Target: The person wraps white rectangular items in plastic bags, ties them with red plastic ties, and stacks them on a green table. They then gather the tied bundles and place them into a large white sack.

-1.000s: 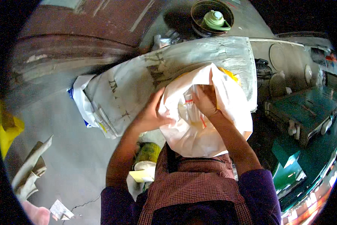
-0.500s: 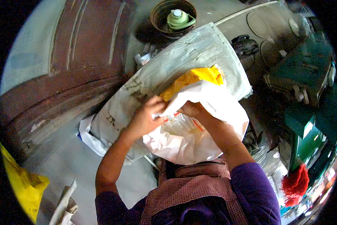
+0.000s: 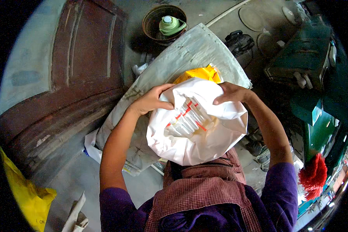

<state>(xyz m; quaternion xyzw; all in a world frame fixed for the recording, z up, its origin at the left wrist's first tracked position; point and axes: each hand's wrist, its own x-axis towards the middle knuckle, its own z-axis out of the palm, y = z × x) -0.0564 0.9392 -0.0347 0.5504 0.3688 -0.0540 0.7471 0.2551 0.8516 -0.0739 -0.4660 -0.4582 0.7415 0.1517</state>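
In front of me a white sack (image 3: 166,145) stands with its mouth wide and its rim folded outward. A yellow printed part (image 3: 200,73) shows at its far side. Inside lie several slim, clear-looking pieces in bundles with red bands (image 3: 186,118); their exact kind I cannot make out. My left hand (image 3: 155,100) grips the sack's rim at the left, thumb inside and fingers outside. At the upper right, my right hand (image 3: 232,93) holds the rim the same way, its fingers partly hidden behind the folded material.
Under the sack is a worn, pale-covered table (image 3: 199,42). Beyond it a rusty round basin (image 3: 146,25) holds a green jug (image 3: 170,26). A brown wooden door (image 3: 90,46) stands left, a yellow bag (image 3: 29,201) lower left. Green machinery (image 3: 305,58) and red fluff (image 3: 313,176) are right.
My right hand has come out of the sack and taken its rim at the right. My left hand has settled on the left rim. The mouth is spread wider, showing more contents.
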